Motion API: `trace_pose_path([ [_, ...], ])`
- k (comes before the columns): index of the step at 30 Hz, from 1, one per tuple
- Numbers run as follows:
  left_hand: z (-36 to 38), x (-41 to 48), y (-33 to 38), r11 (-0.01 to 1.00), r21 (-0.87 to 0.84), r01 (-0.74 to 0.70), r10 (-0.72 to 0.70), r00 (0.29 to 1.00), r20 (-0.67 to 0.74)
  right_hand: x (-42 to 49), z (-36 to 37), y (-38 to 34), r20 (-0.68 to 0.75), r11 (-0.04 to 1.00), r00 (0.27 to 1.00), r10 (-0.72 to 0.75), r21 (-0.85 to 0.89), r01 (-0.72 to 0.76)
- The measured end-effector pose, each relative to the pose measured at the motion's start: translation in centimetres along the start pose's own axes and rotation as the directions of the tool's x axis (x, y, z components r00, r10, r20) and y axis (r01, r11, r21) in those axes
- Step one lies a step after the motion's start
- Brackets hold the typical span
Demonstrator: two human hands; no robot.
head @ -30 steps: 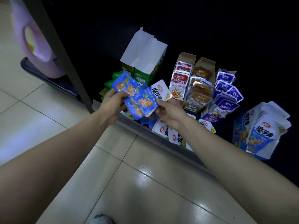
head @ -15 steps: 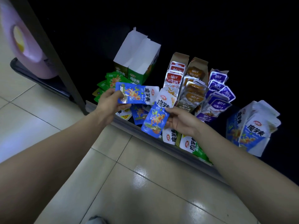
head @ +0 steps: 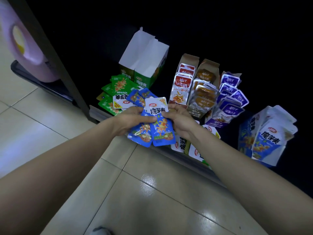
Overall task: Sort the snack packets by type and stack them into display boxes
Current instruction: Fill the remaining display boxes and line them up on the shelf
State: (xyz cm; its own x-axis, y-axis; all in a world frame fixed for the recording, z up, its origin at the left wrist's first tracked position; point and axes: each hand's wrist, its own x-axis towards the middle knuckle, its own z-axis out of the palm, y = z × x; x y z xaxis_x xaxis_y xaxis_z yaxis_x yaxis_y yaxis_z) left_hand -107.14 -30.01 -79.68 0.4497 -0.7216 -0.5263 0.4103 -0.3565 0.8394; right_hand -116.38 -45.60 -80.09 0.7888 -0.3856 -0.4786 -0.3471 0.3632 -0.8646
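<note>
Holding two blue packets (head: 160,131) out in front, we had both hands on them just above the shelf (head: 94,112) edge. Our left hand (head: 133,121) gripped them from the left, thumb pressed across their fronts and fingers curled behind. Our right hand (head: 177,119) pinched the right edge of the top packet, thumb in front. The two overlapped, white ends pointing away from us, blue ends hanging over the tiled floor (head: 118,192).

Just behind them, loose blue packets (head: 140,97) lay on the dark shelf, touching a heap of green packets (head: 116,87) to the left. Behind that heap stood the green box (head: 144,65), flaps up, and we could not see inside it.

To the right, three boxes stood in a row, packed upright: red packets (head: 182,89), then brown packets (head: 203,94), then purple packets (head: 230,99). Well apart at the far right the blue box (head: 267,134) leaned, with blue-and-white packets in it. Under our right forearm lay a few white-ended packets (head: 181,145), half hidden. A pink jug (head: 25,44) stood at the far left.
</note>
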Motion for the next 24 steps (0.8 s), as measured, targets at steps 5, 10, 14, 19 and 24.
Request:
trace_pose_path([
  [5, -3.2, -0.1, -0.6, 0.979, -0.031, -0.201, 0.173, 0.906, -0.387, 1.0, 1.5, 0.1, -0.048, 0.981, 0.993, -0.112, -0.165, 0.103],
  [10, -7.0, -0.4, -1.9, 0.962, 0.002, -0.274, 0.190, 0.660, -0.727, 3.5, 1.0, 2.9, 0.111, 0.380, 0.964, -0.244, -0.903, 0.200],
  [14, -7.5, -0.1, -2.6, 0.971, 0.007, -0.240, 0.169, 0.661, -0.731, 3.9, 1.4, 3.6, 0.113, 0.170, 0.943, -0.312, -0.970, 0.172],
  [19, -7.5, 0.5, -2.7, 0.982, 0.036, -0.184, 0.153, 0.675, -0.722, 4.5, 1.7, 3.0, 0.059, 0.327, 0.933, -0.355, -0.927, 0.183],
  [24, -7.4, 0.6, -2.9, 0.989, 0.037, -0.143, 0.125, 0.680, -0.723, 5.2, 3.0, 3.3, 0.055, 0.194, 0.943, -0.327, -0.973, 0.125],
])
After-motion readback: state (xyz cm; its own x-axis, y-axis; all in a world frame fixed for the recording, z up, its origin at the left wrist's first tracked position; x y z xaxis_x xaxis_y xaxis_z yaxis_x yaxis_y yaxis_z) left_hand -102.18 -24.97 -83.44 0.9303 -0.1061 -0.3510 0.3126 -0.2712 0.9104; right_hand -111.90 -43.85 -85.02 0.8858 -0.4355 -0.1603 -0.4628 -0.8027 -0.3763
